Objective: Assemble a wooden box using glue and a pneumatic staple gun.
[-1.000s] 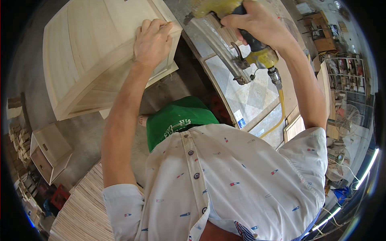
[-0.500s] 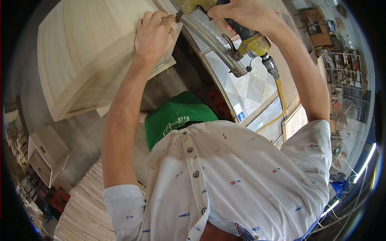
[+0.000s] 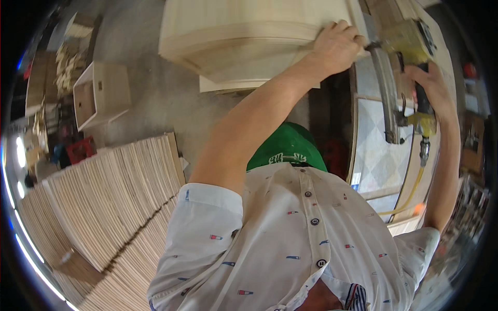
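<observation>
head view: gripping nail gun (image 3: 385,85) with right hand (image 3: 434,85), holding edge of cabinet (image 3: 254,23) with left hand (image 3: 338,49); could nail the fingers (image 3: 357,39) through a slip of the nearby gun tip (image 3: 372,46).

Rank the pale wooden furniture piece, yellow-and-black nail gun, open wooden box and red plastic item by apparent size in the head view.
1. Furniture piece, even cut off
2. Nail gun and wooden box: too alike to rank
3. Red item
</observation>
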Available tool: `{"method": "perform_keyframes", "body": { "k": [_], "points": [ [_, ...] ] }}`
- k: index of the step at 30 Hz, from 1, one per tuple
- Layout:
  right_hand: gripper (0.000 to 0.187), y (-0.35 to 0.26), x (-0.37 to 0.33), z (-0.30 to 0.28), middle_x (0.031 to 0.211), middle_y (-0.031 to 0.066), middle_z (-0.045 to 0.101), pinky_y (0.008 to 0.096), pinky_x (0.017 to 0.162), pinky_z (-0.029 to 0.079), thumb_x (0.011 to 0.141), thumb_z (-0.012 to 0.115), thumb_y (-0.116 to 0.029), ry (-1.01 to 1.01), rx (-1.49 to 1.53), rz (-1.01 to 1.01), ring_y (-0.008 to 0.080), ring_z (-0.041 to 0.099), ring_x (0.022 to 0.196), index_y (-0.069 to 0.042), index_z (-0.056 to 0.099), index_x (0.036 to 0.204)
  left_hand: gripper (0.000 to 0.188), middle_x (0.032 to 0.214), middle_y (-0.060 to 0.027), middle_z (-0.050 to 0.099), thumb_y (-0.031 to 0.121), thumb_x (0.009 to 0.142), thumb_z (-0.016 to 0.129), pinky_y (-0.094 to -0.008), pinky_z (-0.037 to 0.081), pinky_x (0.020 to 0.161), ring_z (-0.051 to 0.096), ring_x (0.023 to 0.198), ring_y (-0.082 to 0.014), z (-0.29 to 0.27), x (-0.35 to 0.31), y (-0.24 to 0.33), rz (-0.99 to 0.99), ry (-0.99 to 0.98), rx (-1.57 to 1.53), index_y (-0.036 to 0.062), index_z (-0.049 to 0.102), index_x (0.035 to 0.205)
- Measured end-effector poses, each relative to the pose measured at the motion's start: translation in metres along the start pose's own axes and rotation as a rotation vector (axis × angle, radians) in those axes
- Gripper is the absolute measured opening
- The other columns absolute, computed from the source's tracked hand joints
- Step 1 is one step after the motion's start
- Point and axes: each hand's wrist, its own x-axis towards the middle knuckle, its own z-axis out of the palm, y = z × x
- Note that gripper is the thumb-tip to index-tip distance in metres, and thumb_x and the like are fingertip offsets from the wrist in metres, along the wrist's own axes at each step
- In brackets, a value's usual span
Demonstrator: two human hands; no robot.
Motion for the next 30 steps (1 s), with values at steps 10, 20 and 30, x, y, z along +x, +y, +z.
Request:
{"method": "perform_keyframes", "body": {
  "k": [10, 20, 30],
  "points": [
    [0.025, -0.004, -0.012, 0.008, 0.057, 0.001, 0.049, 0.023, 0.044, 0.037, 0.085, 0.061, -0.026, 0.167, -0.086, 0.136, 0.008, 0.046, 0.046, -0.001, 0.057, 0.087, 0.065, 0.143, -0.0081, 0.044, 0.017, 0.071, 0.075, -0.0421, 0.027, 0.114, 0.031, 0.138, -0.03, -0.214, -0.145, -0.182, -0.228, -0.268, 0.045, 0.0096, 0.052, 0.132],
    [0.032, -0.033, -0.014, 0.041, 0.055, 0.0033, 0.055, 0.0253, 0.045, 0.037, 0.084, 0.062, -0.031, 0.258, -0.263, 0.19, 0.0095, 0.05, 0.045, 0.0, 0.064, 0.077, 0.067, 0.147, -0.0055, 0.041, 0.014, 0.069, 0.076, -0.0415, 0.026, 0.115, 0.027, 0.141, -0.0246, -0.258, -0.162, -0.235, -0.056, -0.434, -0.257, 0.0109, 0.053, 0.132],
    [0.03, -0.119, -0.037, 0.108, 0.057, 0.0023, 0.054, 0.0256, 0.043, 0.042, 0.084, 0.064, -0.032, 0.359, -0.259, 0.322, 0.0091, 0.05, 0.045, -0.002, 0.061, 0.086, 0.054, 0.135, -0.0127, 0.049, 0.014, 0.072, 0.072, -0.0398, 0.028, 0.112, 0.035, 0.135, -0.0289, -0.246, -0.169, -0.261, 0.018, -0.43, -0.338, 0.0015, 0.056, 0.123]
  ]
}}
